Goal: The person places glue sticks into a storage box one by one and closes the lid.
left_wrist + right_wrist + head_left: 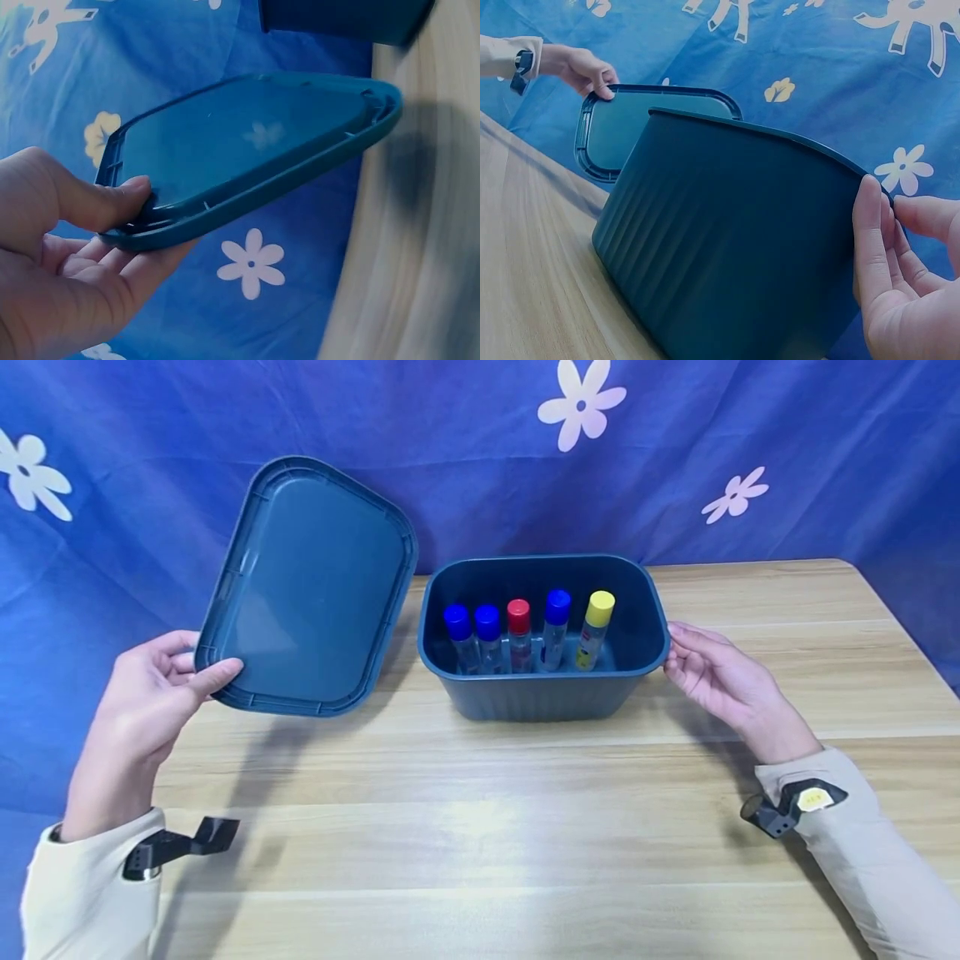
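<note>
My left hand (153,697) pinches a dark teal lid (315,585) by its lower left corner, thumb on the rimmed face and fingers behind. The lid is raised and tilted, left of a matching storage bin (540,697). At the bin's right end, my right hand (723,681) holds the rim between thumb and fingers, as the right wrist view also shows. Inside the bin stand several clear tubes: three with blue caps, one red-capped tube (519,635) and one yellow-capped tube (595,631). The front wall hides their lower ends.
The bin stands towards the back of a light wood-grain table (480,827). Behind the table hangs a blue cloth (465,460) with white flower prints. The table's right edge slopes away at the far right.
</note>
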The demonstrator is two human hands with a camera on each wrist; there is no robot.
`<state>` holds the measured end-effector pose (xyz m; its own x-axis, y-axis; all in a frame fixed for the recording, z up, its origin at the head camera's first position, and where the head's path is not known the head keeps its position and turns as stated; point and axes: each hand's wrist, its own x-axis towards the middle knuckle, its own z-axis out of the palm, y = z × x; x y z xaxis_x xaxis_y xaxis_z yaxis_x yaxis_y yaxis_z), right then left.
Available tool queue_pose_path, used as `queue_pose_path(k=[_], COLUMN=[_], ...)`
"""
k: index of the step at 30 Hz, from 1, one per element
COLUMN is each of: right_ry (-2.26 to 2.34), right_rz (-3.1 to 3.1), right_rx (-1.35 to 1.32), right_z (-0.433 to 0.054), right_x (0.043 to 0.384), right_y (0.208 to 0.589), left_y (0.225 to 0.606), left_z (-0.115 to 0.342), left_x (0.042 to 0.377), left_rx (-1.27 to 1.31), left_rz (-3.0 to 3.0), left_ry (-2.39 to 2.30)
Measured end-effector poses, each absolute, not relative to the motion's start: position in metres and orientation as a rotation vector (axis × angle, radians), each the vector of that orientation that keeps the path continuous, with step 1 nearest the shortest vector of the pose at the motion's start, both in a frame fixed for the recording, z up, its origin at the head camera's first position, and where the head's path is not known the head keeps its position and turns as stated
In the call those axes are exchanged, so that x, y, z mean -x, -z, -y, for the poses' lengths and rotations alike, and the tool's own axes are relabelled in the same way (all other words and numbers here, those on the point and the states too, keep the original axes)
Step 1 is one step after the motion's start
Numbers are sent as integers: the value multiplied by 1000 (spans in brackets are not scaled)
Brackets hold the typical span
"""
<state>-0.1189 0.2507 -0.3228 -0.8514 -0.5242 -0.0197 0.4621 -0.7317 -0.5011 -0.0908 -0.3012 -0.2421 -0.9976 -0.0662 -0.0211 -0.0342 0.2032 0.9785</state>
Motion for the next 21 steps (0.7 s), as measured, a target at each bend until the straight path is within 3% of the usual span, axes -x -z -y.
queue_pose_path(k=[9,21], right_ry=[2500,2499], right_rz=[-686,-714], right_rx=[169,182], right_z=[-251,-251], right_x=[119,119], right_y=[322,321], left_y=[222,210], left_z=[272,242], left_x=[88,85], left_rx=[-154,103], left_rz=[2751,2558], left_ry=[1175,837])
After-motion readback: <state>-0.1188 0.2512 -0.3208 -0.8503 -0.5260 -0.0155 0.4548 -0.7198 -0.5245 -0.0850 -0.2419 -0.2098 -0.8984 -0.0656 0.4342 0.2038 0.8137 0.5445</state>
